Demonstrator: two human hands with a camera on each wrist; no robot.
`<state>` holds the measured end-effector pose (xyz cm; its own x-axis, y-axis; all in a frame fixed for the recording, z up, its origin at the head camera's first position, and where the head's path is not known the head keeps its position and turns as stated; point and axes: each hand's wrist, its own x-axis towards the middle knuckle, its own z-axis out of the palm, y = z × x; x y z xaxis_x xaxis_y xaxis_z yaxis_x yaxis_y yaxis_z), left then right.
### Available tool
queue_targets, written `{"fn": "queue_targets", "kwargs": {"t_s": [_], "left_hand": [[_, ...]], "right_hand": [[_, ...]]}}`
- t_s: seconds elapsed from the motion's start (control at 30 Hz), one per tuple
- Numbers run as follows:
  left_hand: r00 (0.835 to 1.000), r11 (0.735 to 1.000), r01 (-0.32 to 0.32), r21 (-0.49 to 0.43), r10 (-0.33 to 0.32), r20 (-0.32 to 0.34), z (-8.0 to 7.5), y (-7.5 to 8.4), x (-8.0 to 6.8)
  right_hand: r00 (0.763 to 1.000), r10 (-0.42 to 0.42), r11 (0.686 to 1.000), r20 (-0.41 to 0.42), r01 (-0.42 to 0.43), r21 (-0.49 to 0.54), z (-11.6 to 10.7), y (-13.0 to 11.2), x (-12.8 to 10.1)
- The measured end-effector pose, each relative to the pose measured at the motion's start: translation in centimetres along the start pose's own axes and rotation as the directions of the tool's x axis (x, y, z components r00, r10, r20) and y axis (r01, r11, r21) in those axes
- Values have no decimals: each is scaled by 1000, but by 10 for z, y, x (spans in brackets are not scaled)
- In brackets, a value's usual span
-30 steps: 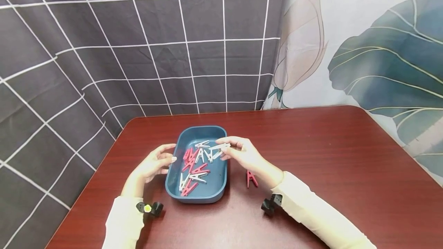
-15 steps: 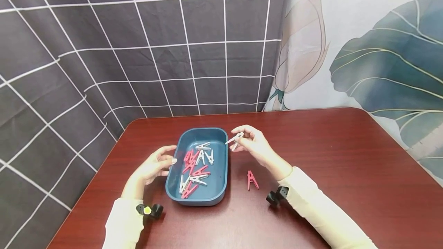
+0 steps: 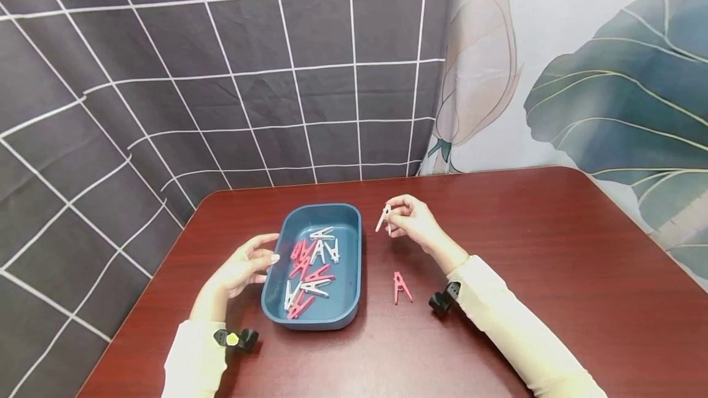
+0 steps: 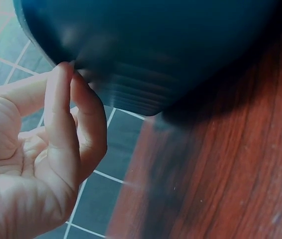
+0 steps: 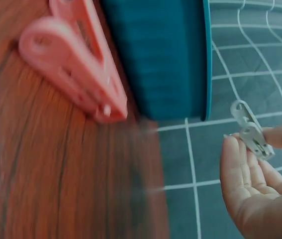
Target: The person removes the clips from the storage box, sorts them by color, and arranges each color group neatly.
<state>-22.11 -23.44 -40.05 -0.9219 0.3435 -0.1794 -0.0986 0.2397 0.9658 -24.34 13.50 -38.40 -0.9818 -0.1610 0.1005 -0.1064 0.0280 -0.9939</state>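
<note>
right hand [image 3: 416, 221] pinches white clothespin [image 3: 384, 218], now carried out of blue tray [image 3: 287, 306] to its right, above bench [image 3: 525, 250] | left hand [image 3: 243, 266] relaxed, fingertips at tray's left rim (unchanged) | pink clothespin [image 3: 401, 287] lies right of tray

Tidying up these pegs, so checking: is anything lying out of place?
One pink clothespin lies alone on the table, right of the blue tray that holds the others. The right hand pinches a white clothespin outside the tray too.
</note>
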Motion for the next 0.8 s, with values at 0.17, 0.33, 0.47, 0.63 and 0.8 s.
{"fn": "queue_targets", "kwargs": {"t_s": [0.17,0.33,0.47,0.63,0.8], "left_hand": [[1000,1000,-6,-12,6,9,-1,0,-2],[1000,1000,-3,-16,3,16,-1,0,-1],[1000,1000,-8,-13,8,15,-2,0,0],[1000,1000,-13,-11,13,13,-3,0,0],[1000,1000,-4,-11,4,11,-2,1,1]], "right_hand": [[994,106,992,35,-104,-68,-8,13,7],[982,183,978,52,-176,-115,-13,24,10],[977,208,973,54,-201,-117,-15,28,13],[969,229,969,90,-218,-120,-18,29,13],[964,238,962,122,-216,-167,-21,32,13]]}}
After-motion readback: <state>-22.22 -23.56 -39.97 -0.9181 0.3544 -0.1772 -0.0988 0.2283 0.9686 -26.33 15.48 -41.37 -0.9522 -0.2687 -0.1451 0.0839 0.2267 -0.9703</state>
